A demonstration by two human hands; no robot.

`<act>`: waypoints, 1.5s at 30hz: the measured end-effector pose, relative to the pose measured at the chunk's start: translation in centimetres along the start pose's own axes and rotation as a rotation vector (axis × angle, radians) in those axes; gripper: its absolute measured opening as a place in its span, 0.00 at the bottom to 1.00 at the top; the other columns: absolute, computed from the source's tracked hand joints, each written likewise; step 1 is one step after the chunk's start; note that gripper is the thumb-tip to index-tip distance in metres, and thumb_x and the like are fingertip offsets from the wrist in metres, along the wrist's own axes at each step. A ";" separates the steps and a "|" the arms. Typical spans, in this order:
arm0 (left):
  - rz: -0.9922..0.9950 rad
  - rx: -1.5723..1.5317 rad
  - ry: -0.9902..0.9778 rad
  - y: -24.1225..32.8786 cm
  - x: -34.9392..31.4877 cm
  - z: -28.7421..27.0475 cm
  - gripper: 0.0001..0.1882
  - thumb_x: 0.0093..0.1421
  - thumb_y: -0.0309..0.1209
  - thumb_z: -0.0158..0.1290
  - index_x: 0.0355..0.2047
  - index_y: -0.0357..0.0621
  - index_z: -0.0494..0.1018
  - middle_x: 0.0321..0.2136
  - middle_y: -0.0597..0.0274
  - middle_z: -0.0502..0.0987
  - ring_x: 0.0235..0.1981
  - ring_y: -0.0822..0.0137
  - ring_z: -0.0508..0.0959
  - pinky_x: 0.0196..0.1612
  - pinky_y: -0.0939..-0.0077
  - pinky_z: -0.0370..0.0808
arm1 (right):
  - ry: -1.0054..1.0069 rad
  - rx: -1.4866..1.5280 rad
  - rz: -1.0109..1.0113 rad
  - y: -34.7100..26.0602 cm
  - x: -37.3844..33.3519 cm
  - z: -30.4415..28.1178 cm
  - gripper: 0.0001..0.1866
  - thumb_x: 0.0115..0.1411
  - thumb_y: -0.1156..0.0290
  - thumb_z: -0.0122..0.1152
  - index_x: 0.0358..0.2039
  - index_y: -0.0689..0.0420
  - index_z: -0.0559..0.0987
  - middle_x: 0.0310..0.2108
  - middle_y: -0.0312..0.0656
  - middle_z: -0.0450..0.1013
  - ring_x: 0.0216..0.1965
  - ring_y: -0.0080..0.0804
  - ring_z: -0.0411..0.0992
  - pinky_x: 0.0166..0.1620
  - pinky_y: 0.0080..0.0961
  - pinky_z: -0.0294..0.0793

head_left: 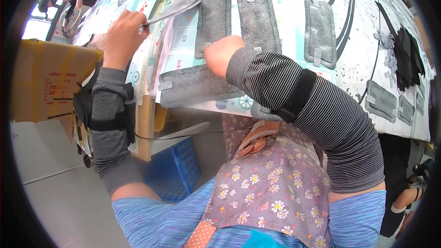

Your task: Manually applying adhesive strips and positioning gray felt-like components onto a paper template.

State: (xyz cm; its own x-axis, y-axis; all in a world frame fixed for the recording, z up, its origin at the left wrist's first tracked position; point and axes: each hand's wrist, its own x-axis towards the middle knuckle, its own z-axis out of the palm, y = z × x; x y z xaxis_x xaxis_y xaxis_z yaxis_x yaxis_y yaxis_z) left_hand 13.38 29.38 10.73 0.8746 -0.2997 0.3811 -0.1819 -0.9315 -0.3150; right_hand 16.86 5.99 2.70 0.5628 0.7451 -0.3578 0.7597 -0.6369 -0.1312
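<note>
My left hand [123, 37] is raised at the left of the table, its fingers pinched on one end of a thin grey pad [177, 8] that I see nearly edge-on. The pad's far end reaches toward a flat grey quilted pad [215, 14] with small pale tabs at its ends. Against the lower end of that flat pad rests my right hand [225, 53], its fingers curled in and mostly hidden; what they pinch, if anything, does not show. Below lies another grey pad [197, 87] placed crosswise, and to the right of my hand is an upright one [259, 20].
Farther right lie a tabbed grey pad [320, 30], smaller pads [381, 101], loose grey tabs [389, 57] and a pile of black strips [408, 59]. A cardboard box [59, 80] stands at the left. Under the table is a blue plastic crate [172, 167].
</note>
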 end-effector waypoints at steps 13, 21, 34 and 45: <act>-0.222 0.255 0.198 -7.7 0.9 -1.2 0.13 0.57 0.40 0.59 0.35 0.43 0.77 0.34 0.60 0.79 0.39 0.55 0.76 0.44 0.62 0.73 | 0.019 -0.051 -0.010 -0.2 0.4 -0.3 0.15 0.52 0.70 0.65 0.43 0.52 0.84 0.39 0.36 0.81 0.38 0.28 0.80 0.34 0.35 0.79; -0.243 0.351 0.191 -13.7 7.0 -6.1 0.17 0.59 0.45 0.56 0.39 0.45 0.77 0.38 0.55 0.79 0.42 0.51 0.77 0.46 0.59 0.73 | 0.023 -0.050 -0.049 -0.4 -1.1 -1.1 0.14 0.58 0.71 0.60 0.44 0.54 0.84 0.42 0.41 0.80 0.42 0.33 0.80 0.39 0.35 0.79; -0.153 0.388 0.433 -6.3 7.7 -6.9 0.11 0.56 0.42 0.59 0.32 0.50 0.78 0.31 0.62 0.79 0.36 0.54 0.78 0.42 0.60 0.74 | 0.027 -0.017 -0.048 -0.4 -0.2 -0.1 0.15 0.54 0.71 0.64 0.44 0.51 0.84 0.42 0.39 0.81 0.41 0.32 0.80 0.37 0.34 0.79; -0.106 0.265 0.390 -0.9 4.4 -5.6 0.08 0.51 0.32 0.62 0.30 0.49 0.76 0.31 0.69 0.77 0.36 0.63 0.75 0.40 0.67 0.73 | 0.034 0.048 -0.144 0.8 -0.2 -0.2 0.12 0.58 0.71 0.53 0.40 0.55 0.83 0.40 0.42 0.79 0.41 0.38 0.80 0.38 0.37 0.78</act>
State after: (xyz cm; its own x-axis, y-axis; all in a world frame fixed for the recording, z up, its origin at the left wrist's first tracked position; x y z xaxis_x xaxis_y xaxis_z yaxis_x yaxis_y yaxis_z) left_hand 14.91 27.74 17.53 0.6391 -0.3082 0.7047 0.0644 -0.8916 -0.4483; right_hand 17.41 5.38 2.84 0.4607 0.8351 -0.3007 0.8173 -0.5312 -0.2232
